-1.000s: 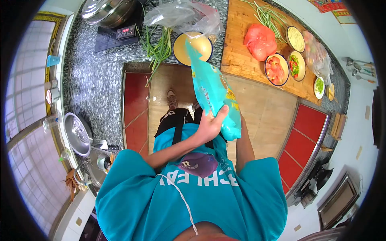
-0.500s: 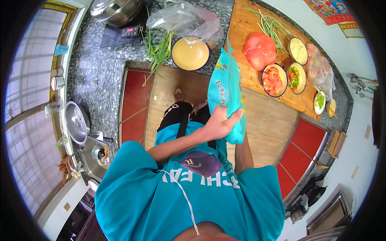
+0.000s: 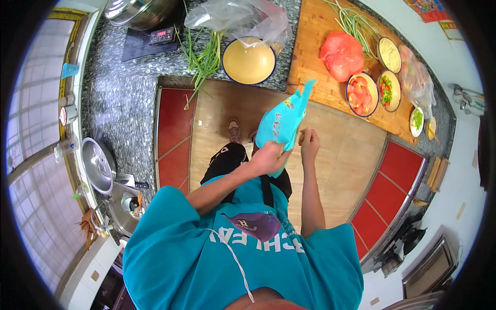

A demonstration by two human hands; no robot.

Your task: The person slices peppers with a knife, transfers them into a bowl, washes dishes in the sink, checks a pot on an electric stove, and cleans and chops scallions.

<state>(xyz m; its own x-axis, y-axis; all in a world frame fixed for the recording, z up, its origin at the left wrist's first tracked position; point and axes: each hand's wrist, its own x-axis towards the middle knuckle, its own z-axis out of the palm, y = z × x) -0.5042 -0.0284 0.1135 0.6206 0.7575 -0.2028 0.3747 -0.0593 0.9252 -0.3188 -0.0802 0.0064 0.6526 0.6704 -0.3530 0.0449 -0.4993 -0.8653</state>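
A turquoise plastic bag [image 3: 283,120] with printed characters hangs tilted in front of my body, its narrow top strip pointing up toward the wooden board. My left hand [image 3: 269,158] is closed around the lower part of the bag. Just right of the bag, apart from it, my right hand [image 3: 310,143] is raised with its fingers curled together; whether something small is between them is too small to tell. Beyond the bag, an empty yellow bowl [image 3: 249,61] with a blue rim sits at the counter's front edge.
Green onions [image 3: 207,62] and a clear plastic bag [image 3: 227,18] lie beside the bowl. On the wooden board [image 3: 305,57] are a red bag [image 3: 342,56] and bowls of cut food [image 3: 360,95]. A metal pot [image 3: 142,13] stands back left; a steel basin [image 3: 98,165] is left.
My right hand has come out from behind the turquoise bag and is now apart from it. The bag has tipped, its top now leaning right, still in my left hand.
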